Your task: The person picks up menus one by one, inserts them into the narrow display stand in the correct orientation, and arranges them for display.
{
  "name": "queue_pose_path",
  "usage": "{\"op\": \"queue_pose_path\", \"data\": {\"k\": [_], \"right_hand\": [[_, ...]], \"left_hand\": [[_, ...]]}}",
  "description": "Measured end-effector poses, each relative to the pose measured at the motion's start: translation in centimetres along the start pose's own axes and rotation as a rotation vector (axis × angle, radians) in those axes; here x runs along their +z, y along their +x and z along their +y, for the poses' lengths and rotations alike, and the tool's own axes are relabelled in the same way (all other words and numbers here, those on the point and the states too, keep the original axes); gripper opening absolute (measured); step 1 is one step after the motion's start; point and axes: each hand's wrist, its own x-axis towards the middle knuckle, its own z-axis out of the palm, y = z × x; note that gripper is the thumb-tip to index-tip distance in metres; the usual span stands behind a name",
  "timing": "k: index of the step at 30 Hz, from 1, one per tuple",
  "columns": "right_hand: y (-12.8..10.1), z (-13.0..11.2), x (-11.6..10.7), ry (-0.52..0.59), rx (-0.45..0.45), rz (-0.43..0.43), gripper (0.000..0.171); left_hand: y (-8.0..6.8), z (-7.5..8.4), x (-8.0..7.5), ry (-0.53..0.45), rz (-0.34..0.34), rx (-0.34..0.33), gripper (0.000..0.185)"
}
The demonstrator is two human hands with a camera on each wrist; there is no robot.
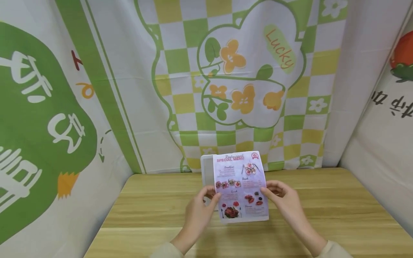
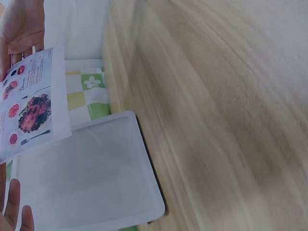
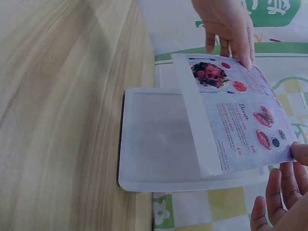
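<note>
A printed menu sheet [image 1: 241,186] with food photos is held upright above the wooden table [image 1: 322,208]. My left hand [image 1: 211,195] pinches its left edge, thumb on the front. Pinching the right edge is my right hand [image 1: 269,190]. Close behind the sheet is a translucent white panel [image 1: 206,168] with rounded corners, sticking out to the left. In the left wrist view the menu sheet [image 2: 33,101] overlaps the panel [image 2: 91,173]. The right wrist view shows the menu sheet [image 3: 240,115] over the panel [image 3: 159,139]. I cannot tell what holds the panel up.
Cloth hangings close in the table: a green and yellow checked one with orange flowers [image 1: 242,89] at the back, a green one [image 1: 42,118] on the left, a white one [image 1: 387,143] on the right. Bare wood lies on both sides of the hands.
</note>
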Motion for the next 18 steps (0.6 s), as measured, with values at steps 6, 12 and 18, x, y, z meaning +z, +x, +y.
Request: {"op": "queue_pose_path", "data": {"k": [6,12,18], "right_hand": [[1.1,-0.7,0.8,-0.054,-0.091,-0.003,0.028],[2.3,-1.1,1.5,-0.124,-0.194,0.005,0.022],[3.4,-1.8,1.9,-0.118,-0.213,-0.006,0.024]], "left_hand": [[1.2,-0.1,-0.8,0.032,0.026,0.044,0.025],[2.3,-0.1,-1.6,0.072,0.025,0.049,0.027],[3.5,0.0,-2.2,0.113,0.047,0.074,0.028]]}}
